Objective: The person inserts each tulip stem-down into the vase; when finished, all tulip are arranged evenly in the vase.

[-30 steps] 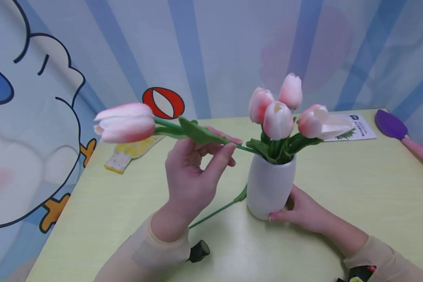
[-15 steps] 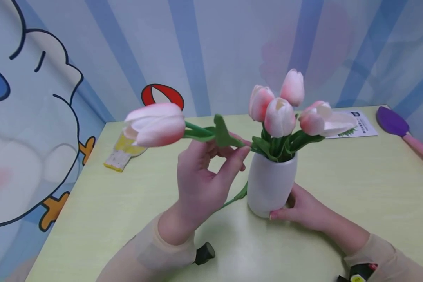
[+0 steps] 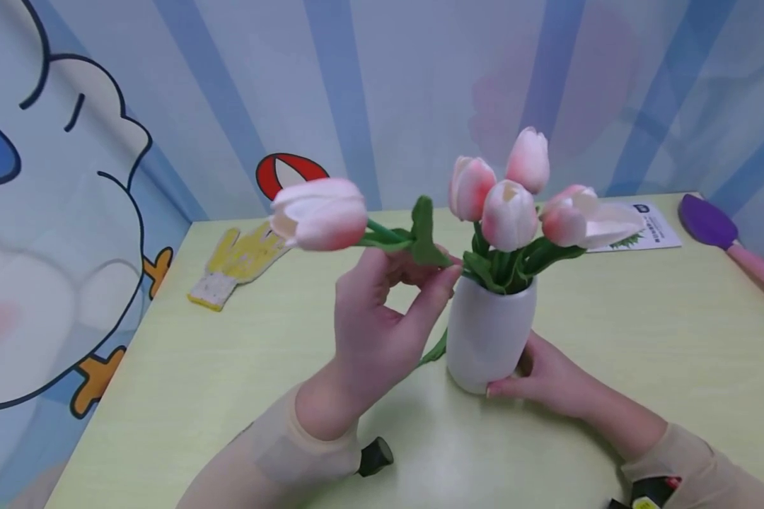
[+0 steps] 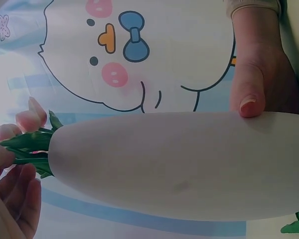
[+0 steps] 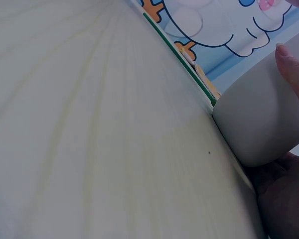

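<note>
Between the thumb and fingers of my left hand [image 3: 382, 318], a pale pink artificial tulip [image 3: 321, 214] is pinched by its stem. The bloom points left, and the stem's lower end is at the mouth of a white vase [image 3: 492, 339]; whether it is inside is hidden. Several pink tulips [image 3: 509, 215] stand in the vase. My right hand [image 3: 554, 375] grips the vase low on its right side, the thumb [image 4: 250, 105] against the wall in the left wrist view. Another green stem with a leaf [image 3: 436, 348] lies on the table beside the vase, partly hidden by my left hand.
A yellow and grey glove [image 3: 235, 265] lies at the table's back left. Behind the vase is a printed card [image 3: 652, 226], with a purple spatula [image 3: 709, 223] with a pink handle farther right. A patterned backdrop [image 3: 414, 92] rises behind the table [image 3: 643, 332].
My left hand has moved right with the tulip, bringing its stem closer to the vase mouth. The glove is uncovered again. My right hand stays on the vase.
</note>
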Action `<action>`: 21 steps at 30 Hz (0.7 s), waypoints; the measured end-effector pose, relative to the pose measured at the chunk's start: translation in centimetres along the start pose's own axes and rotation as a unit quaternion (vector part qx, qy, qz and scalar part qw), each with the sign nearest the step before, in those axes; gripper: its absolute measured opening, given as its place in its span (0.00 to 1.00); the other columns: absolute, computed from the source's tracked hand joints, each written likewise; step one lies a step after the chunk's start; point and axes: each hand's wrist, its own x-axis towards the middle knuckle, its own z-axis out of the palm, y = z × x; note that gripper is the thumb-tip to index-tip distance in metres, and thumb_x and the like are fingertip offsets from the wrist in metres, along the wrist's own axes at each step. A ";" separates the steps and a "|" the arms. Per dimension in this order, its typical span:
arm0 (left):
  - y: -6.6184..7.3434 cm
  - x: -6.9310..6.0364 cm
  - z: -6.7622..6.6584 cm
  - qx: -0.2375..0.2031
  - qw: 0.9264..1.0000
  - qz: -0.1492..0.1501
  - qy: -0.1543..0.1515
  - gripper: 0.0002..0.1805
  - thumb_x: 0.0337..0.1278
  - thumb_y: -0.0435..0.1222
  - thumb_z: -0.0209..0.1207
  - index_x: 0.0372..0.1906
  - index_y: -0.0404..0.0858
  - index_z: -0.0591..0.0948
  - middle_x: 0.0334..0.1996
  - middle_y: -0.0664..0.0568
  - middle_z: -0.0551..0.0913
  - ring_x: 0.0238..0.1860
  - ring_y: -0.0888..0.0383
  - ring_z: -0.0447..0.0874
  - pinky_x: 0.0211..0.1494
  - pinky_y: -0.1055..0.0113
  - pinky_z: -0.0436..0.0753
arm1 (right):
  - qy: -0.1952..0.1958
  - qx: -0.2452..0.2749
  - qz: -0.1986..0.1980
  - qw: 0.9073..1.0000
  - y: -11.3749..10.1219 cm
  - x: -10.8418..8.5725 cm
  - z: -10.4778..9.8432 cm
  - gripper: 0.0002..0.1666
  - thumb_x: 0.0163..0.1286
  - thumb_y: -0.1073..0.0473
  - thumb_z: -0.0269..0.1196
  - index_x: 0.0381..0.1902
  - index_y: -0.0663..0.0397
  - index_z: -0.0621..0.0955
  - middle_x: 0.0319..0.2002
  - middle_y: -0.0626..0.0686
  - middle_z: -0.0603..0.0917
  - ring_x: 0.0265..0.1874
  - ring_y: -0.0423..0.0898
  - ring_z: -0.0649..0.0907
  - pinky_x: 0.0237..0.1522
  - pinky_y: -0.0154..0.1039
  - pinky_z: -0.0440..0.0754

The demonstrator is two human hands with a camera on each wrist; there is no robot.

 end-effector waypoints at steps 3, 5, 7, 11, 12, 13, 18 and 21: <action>-0.1 -0.2 0.0 0.010 1.000 -0.003 0.000 0.12 0.55 0.20 0.67 0.43 0.26 0.78 0.33 0.39 0.88 0.30 0.54 0.87 0.37 0.64 0.89 | 0.001 -0.003 0.003 1.000 0.0 -0.1 0.1 0.47 0.60 0.62 0.77 0.72 0.56 0.66 0.65 0.57 0.77 0.60 0.38 0.79 0.62 0.29 0.77; -0.2 -0.2 0.1 0.014 1.000 -0.007 0.000 0.12 0.56 0.21 0.68 0.43 0.27 0.78 0.34 0.40 0.89 0.32 0.53 0.88 0.38 0.64 0.89 | 0.002 -0.004 0.003 1.000 0.0 -0.1 0.1 0.47 0.60 0.62 0.77 0.72 0.56 0.66 0.65 0.57 0.77 0.60 0.39 0.79 0.62 0.29 0.77; -0.2 -0.3 0.1 0.016 1.000 -0.010 0.001 0.12 0.56 0.21 0.68 0.44 0.27 0.79 0.35 0.40 0.89 0.34 0.53 0.88 0.38 0.65 0.89 | 0.002 -0.004 0.005 1.000 0.0 -0.1 0.1 0.47 0.60 0.62 0.77 0.72 0.56 0.66 0.65 0.57 0.77 0.60 0.39 0.79 0.62 0.30 0.77; -0.3 -0.3 0.2 0.018 1.000 -0.012 -0.002 0.13 0.56 0.21 0.68 0.44 0.27 0.79 0.35 0.40 0.89 0.34 0.53 0.88 0.38 0.65 0.89 | 0.001 -0.001 0.008 1.000 0.1 -0.2 0.0 0.47 0.59 0.62 0.77 0.72 0.55 0.66 0.65 0.57 0.77 0.60 0.39 0.79 0.62 0.30 0.77; -0.4 -0.4 0.2 0.018 1.000 -0.013 -0.003 0.13 0.56 0.21 0.68 0.44 0.27 0.79 0.35 0.40 0.89 0.34 0.53 0.88 0.38 0.65 0.89 | 0.002 -0.002 0.007 1.000 0.1 -0.2 0.0 0.47 0.59 0.62 0.77 0.72 0.55 0.66 0.65 0.57 0.77 0.60 0.39 0.79 0.62 0.30 0.77; -0.4 -0.4 0.2 0.019 1.000 -0.013 -0.004 0.13 0.56 0.21 0.68 0.44 0.27 0.79 0.36 0.40 0.88 0.34 0.53 0.88 0.38 0.65 0.89 | 0.002 -0.002 0.006 1.000 0.1 -0.1 0.0 0.47 0.59 0.63 0.77 0.72 0.56 0.66 0.65 0.57 0.77 0.60 0.39 0.79 0.62 0.30 0.77; -0.6 -0.5 0.4 0.029 0.999 -0.011 -0.011 0.12 0.56 0.22 0.68 0.44 0.27 0.79 0.35 0.41 0.88 0.33 0.54 0.87 0.39 0.67 0.89 | 0.000 -0.003 -0.001 1.000 0.1 -0.1 0.0 0.47 0.59 0.63 0.77 0.72 0.57 0.66 0.65 0.59 0.77 0.61 0.38 0.79 0.63 0.29 0.76; -0.7 -0.6 0.5 0.034 0.999 -0.007 -0.014 0.12 0.56 0.22 0.68 0.44 0.27 0.78 0.35 0.41 0.88 0.32 0.54 0.87 0.39 0.67 0.88 | -0.001 -0.002 -0.001 1.000 0.0 0.0 0.0 0.47 0.59 0.63 0.77 0.72 0.56 0.66 0.65 0.59 0.77 0.61 0.38 0.78 0.62 0.29 0.77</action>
